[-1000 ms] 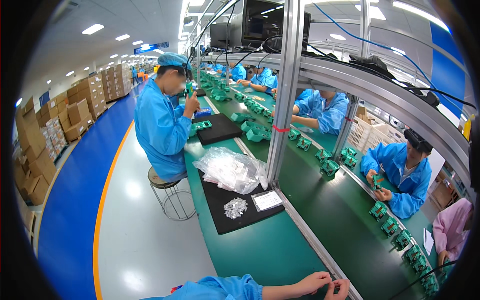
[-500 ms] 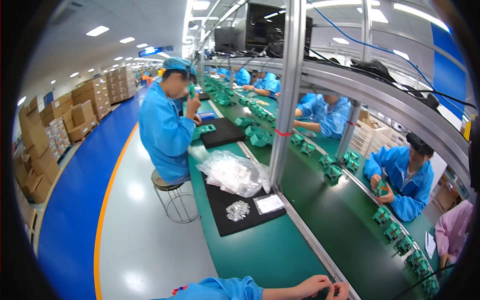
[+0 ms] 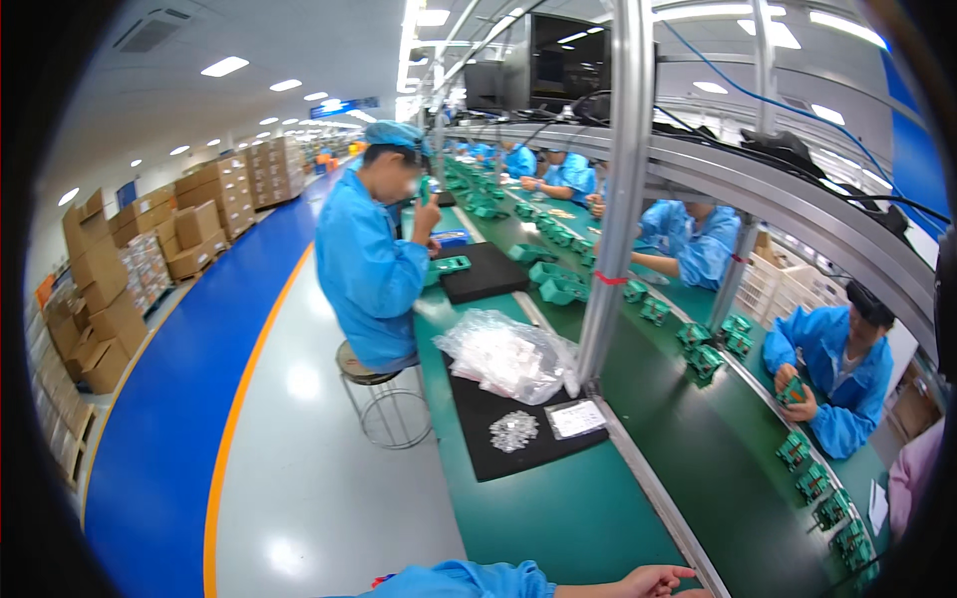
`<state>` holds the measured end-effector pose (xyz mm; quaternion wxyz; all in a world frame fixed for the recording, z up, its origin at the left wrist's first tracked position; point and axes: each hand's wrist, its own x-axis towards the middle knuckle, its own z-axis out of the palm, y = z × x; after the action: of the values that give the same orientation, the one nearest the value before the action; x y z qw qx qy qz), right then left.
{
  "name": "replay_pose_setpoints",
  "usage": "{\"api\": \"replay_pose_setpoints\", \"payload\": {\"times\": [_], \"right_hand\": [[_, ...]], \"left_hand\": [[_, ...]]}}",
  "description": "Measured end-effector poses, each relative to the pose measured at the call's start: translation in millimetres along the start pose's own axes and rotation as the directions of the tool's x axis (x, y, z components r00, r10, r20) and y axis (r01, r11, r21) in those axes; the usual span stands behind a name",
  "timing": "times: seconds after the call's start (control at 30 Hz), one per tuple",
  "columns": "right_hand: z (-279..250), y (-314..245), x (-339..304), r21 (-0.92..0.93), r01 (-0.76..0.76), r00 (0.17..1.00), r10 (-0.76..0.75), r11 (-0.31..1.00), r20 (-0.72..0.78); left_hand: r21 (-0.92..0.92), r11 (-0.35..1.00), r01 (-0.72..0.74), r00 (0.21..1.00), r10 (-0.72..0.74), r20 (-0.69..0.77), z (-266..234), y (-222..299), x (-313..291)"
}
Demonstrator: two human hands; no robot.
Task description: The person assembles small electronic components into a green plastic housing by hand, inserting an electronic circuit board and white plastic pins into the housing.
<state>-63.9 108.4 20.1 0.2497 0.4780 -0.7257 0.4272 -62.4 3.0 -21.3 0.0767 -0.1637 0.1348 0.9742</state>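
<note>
At the lower edge my left hand (image 3: 653,580), in a blue sleeve, lies over the green bench (image 3: 558,518) beside its metal rail. Its index finger points to the right and the other fingers are curled in; whatever they hold, if anything, is hidden. Just a sliver of my right hand (image 3: 692,593) shows beneath that fingertip, cut off by the picture's edge. Farther up the bench, a black mat (image 3: 488,460) bears a pile of small clear pieces (image 3: 513,431), a large clear plastic bag (image 3: 508,354) of pale packets, and a flat labelled bag (image 3: 576,419). Neither hand touches these.
A metal post (image 3: 613,199) rises behind the mat. Green housings (image 3: 812,483) line the dark green conveyor (image 3: 668,429). A co-worker (image 3: 364,259) sits on a stool at left, holding a green part; another (image 3: 837,369) works across the line. Cartons (image 3: 110,299) stand beyond the blue walkway.
The view has shifted, so the scene sits farther right. My hands, earlier meeting at the fingertips, are now lower in view; my left index finger is straighter and my right hand is mostly cut off.
</note>
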Motion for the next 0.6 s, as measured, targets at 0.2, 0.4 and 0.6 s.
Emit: {"api": "replay_pose_setpoints", "payload": {"times": [0.2,0.4,0.6], "right_hand": [[11,-15,-12,0.062,0.176,0.975,-0.183,0.982,0.124],[8,-18,1,0.001,0.142,0.989,-0.142,0.99,0.041],[0,-4,-9,-0.126,-0.148,0.976,0.165,0.981,0.139]], "left_hand": [[0.062,0.99,0.127,0.976,-0.136,0.173,-64,-31,26],[0.437,0.849,-0.296,0.637,-0.165,0.753,-81,-34,35],[-0.009,0.992,0.123,0.901,-0.107,0.42,3,-36,-20]]}}
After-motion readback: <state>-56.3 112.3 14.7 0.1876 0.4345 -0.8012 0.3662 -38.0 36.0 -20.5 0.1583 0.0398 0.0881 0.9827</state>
